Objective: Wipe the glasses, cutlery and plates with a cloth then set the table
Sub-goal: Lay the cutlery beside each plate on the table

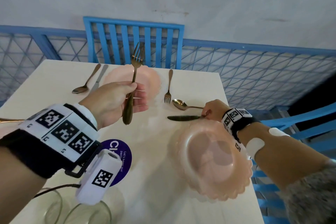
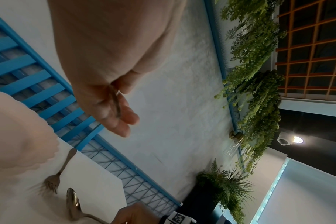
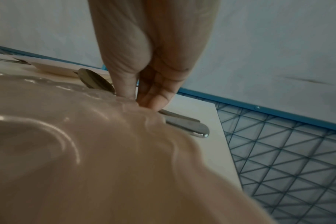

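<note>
Left hand [image 1: 116, 100]: we raise it palm-up over the table [image 1: 54, 78], thumb pinching an upright fork [image 1: 133, 78].
Right hand [image 1: 214, 110]: lowered, our fingertips pinch the knife [image 1: 183, 117] handle beside the near plate [image 1: 214, 160].

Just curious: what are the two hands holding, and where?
Left hand pinches a bronze metal fork at mid-handle, tines up. Right hand pinches a dark table knife by its handle.

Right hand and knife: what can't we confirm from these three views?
- Right hand grip on the knife: head view shows only the knuckles; in the right wrist view the near plate rim covers the fingertips.
- Glasses: cut off by the head view's bottom edge, partly behind the left wrist camera.
- Purple sticker: text half covered by that camera.
</note>
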`<state>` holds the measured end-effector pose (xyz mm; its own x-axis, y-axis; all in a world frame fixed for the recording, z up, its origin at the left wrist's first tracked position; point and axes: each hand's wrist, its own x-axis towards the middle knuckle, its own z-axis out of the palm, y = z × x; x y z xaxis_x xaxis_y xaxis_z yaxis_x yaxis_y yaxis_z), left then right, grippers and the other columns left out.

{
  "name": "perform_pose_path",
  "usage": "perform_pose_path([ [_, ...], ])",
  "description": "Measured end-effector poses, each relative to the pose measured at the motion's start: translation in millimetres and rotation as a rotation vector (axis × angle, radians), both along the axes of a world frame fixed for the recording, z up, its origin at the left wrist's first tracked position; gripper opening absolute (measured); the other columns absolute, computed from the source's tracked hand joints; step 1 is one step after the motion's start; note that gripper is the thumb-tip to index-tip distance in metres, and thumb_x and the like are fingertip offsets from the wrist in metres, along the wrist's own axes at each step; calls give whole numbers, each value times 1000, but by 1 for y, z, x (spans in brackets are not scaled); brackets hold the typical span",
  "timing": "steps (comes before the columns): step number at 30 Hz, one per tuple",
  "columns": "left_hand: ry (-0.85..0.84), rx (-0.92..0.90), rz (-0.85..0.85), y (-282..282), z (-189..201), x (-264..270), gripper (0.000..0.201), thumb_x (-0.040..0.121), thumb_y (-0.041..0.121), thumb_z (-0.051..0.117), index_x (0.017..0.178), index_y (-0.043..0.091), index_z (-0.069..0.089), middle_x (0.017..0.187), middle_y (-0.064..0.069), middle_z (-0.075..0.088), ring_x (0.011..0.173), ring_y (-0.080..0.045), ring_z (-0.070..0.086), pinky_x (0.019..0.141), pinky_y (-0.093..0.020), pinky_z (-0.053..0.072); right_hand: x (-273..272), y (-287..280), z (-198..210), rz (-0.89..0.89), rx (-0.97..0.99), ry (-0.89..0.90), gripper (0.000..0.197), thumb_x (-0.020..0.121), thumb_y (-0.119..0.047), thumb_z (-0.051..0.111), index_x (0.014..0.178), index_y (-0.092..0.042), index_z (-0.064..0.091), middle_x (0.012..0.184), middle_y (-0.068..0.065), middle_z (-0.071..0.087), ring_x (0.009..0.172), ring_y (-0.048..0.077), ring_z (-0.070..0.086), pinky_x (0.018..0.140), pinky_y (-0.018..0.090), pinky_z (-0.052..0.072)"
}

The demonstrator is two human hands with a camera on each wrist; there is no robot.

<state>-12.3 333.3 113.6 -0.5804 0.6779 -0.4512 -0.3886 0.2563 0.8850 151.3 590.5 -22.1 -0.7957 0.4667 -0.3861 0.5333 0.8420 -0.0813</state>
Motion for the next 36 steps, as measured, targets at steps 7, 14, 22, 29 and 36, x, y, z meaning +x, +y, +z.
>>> perform_pose_path([
  [7,0,-4,0,4,0,-4,29,102,11,34,89,3,58,76,-10,56,68,-21,57,61,-32,59,3,10,-6,-89,-29,28,25,85,-14,60,107,-16,71,111,5,66,106,22,56,84,21,37],
  [14,-5,-5,-5,9,-1,-4,30,102,11,34,86,4,59,75,-9,57,67,-20,58,59,-30,59,9,15,-9,-111,-46,44,22,83,-16,65,104,-14,72,106,7,67,102,23,58,82,20,38],
  [22,-7,-2,-11,11,-1,-3,31,102,11,34,86,3,59,75,-10,57,67,-21,58,59,-32,60,9,14,-9,-77,-17,40,24,87,-13,57,106,-13,71,112,7,65,106,24,57,89,25,40],
  [29,5,-6,-14,11,1,-2,30,102,12,34,87,4,59,76,-9,58,68,-21,59,63,-33,59,8,12,-4,-40,-1,-11,24,88,-15,56,109,-14,69,116,6,63,109,25,55,92,28,41],
  [36,2,-2,-13,8,3,-2,30,102,12,34,88,4,59,77,-10,58,68,-21,59,62,-33,60,11,11,-2,-45,-8,6,25,87,-15,60,110,-11,68,115,7,62,111,26,54,94,30,42],
])
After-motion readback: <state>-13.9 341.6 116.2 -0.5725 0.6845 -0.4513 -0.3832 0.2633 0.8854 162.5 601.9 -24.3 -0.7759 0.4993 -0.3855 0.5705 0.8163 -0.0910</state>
